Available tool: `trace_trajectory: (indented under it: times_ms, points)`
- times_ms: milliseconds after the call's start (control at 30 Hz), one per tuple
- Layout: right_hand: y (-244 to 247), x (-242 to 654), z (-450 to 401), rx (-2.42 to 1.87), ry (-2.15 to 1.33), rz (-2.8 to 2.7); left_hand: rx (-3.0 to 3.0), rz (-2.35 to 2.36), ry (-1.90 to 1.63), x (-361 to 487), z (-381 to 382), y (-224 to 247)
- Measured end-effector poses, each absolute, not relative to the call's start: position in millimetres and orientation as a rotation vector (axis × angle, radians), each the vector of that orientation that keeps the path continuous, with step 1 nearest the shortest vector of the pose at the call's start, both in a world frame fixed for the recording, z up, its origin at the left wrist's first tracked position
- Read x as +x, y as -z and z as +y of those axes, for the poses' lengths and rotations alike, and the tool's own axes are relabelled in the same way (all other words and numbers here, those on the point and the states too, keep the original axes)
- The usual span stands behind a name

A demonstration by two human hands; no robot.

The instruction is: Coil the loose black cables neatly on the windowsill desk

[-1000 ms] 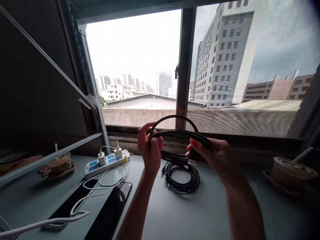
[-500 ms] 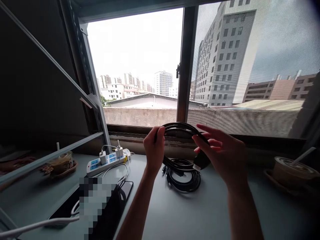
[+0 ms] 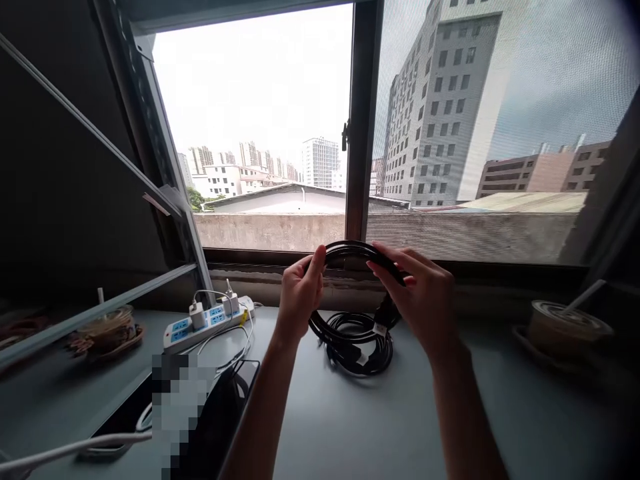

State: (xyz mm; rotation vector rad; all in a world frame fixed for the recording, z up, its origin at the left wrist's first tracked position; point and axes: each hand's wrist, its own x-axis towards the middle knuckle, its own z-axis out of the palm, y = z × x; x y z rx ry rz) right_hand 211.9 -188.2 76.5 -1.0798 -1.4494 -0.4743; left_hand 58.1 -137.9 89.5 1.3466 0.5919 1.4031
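Observation:
A coiled black cable (image 3: 350,249) is held up in front of me, above the table. My left hand (image 3: 301,288) is closed round the left side of the coil, thumb on top. On the coil's upper right, my right hand (image 3: 417,280) grips the loops between thumb and fingers. A black connector (image 3: 384,315) with a small white label hangs just below the right hand. Behind and under the held loops, a second coil of black cable (image 3: 373,370) lies on the table, partly hidden by them.
A white power strip (image 3: 213,321) with plugs and white wires is on the left, near a dark flat device (image 3: 213,427), partly pixelated. Lidded cups with straws stand left (image 3: 110,328) and right (image 3: 567,327). A metal shelf frame (image 3: 173,173) rises at the left, before the window.
My right hand has come in to the left and closed on the coil; its fingers were spread before. The view has shifted slightly right.

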Motion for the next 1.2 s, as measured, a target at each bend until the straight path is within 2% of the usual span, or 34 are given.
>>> trace_trajectory:
  times_ms: [133,300,500,600,700,833,1100,1200]
  points:
    - [-66,216,-168,-1.136,0.419,-1.459,1.375,0.638,-1.303,61,-131,-86]
    - [-55,222,-147,-1.201,0.226,-1.463,1.537,0.744,-1.368,65,-122,-79]
    - [-55,221,-146,-1.211,0.048,-1.465,1.445,0.647,-1.142,62,-118,-79]
    - [-55,211,-149,-1.272,0.123,-1.504,1.310,0.640,-1.228,62,-119,-81]
    - [-54,199,-150,-1.511,0.274,-1.542,1.220,0.638,-1.340,64,-120,-83]
    - [-50,189,-147,-1.687,0.264,-1.633,1.230,0.661,-1.379,62,-115,-81]
    - [-37,220,-137,-1.678,-0.085,-1.676,1.755,1.030,-1.029,43,-92,-66]
    - [-35,235,-136,-1.571,-0.252,-1.588,1.766,0.898,-0.915,44,-90,-64]
